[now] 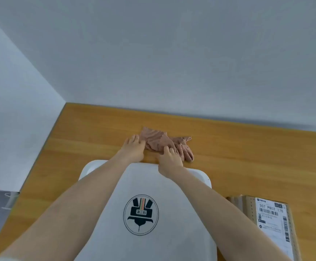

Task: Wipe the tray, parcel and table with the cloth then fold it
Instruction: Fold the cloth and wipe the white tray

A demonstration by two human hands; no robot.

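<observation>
Cloth (159,142) is lying crumpled near the far edge of the wooden worktop (247,147), which is running out of frame on the right. The white tray (200,176) is sitting at the near edge, partly hidden under both forearms and cut off below. The parcel (272,219) to its right is also being cropped. The left hand (133,150) is resting nearly straight fingers (134,138) on the cloth's left edge; the right hand (169,160) is curling its fingers (167,149) into the folds, gripping them.
</observation>
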